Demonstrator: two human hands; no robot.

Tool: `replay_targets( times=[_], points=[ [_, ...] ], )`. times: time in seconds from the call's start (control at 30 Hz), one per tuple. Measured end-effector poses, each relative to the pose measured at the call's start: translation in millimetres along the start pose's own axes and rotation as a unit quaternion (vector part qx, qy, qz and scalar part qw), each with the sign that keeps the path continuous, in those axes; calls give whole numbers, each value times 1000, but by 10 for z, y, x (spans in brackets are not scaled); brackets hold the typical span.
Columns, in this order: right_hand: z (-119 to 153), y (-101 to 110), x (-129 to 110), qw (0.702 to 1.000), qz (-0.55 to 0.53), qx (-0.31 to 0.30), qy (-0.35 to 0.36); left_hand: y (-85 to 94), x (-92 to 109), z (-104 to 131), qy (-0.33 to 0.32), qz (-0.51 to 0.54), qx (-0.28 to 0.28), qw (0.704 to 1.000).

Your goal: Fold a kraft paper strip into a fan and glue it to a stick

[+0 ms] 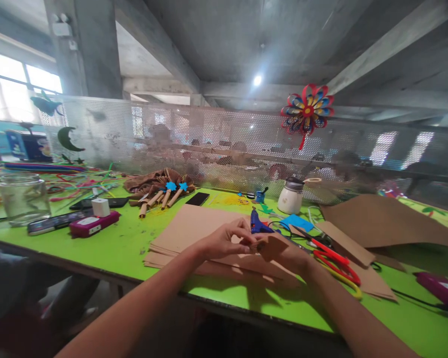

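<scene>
My left hand [227, 238] and my right hand [289, 256] meet over the green table [123, 243], both gripping a small piece of brown paper [271, 247], which looks partly folded or rolled. The left fingers pinch its left end; the right hand cups it from below and is mostly hidden behind it. Under the hands lies a stack of brown paper sheets [186, 231]. A blue glue gun [257, 223] sits just beyond the hands, and red-handled scissors [334, 261] lie to the right.
Finished brown rolls with blue stars [164, 195] lie at the back left. A glass jar [22, 198], a phone [197, 199], a pink box [93, 223], a white glue bottle [291, 196] and large brown sheets [381, 223] surround the work. A perforated screen [227, 144] with a paper flower [306, 110] backs the table.
</scene>
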State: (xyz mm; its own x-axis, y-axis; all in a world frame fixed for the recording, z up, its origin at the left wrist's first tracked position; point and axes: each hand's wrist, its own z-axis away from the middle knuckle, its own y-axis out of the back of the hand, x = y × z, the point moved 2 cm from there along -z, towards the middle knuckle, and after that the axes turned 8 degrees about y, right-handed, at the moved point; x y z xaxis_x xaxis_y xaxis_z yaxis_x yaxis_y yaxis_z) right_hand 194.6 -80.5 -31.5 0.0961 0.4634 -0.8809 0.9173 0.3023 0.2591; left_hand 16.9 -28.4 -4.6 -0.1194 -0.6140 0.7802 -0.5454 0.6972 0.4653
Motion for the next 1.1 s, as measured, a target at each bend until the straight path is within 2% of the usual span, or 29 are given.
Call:
replay_targets(
  times=[0.13, 0.23, 0.3, 0.37, 0.43, 0.5, 0.6, 0.7, 0.8, 0.93, 1.1],
  points=[
    [15, -23, -75, 998, 43, -49, -9, -16, 78, 20, 59, 12, -18, 998],
    [23, -12, -172, 991, 99, -88, 2, -48, 161, 36, 111, 39, -55, 992],
    [27, -19, -214, 989, 102, -111, 9, -63, 212, 44, 117, 40, -77, 989],
    [27, -30, -218, 989, 86, -117, 11, -63, 235, 44, 96, 28, -79, 992],
    [22, -35, -189, 993, 61, -99, 4, -50, 209, 38, 77, 16, -77, 994],
    [14, -23, -148, 997, 42, -58, -11, -21, 134, 27, 90, 21, -69, 993],
    [0, 2, -92, 998, 50, -4, -37, 83, -14, 14, 165, 74, -13, 983],
    [-6, -2, -18, 996, 43, 20, -75, 222, -112, 11, 224, 88, 62, 969],
    [3, -39, 106, 991, -6, 50, -122, 259, -156, -8, 241, -4, 34, 970],
    [10, -54, 249, 985, 14, 112, -130, 142, -226, -38, 222, -177, -19, 959],
    [2, -46, 299, 988, 86, 65, -106, 19, -335, -20, 227, -246, -12, 942]
  ],
)
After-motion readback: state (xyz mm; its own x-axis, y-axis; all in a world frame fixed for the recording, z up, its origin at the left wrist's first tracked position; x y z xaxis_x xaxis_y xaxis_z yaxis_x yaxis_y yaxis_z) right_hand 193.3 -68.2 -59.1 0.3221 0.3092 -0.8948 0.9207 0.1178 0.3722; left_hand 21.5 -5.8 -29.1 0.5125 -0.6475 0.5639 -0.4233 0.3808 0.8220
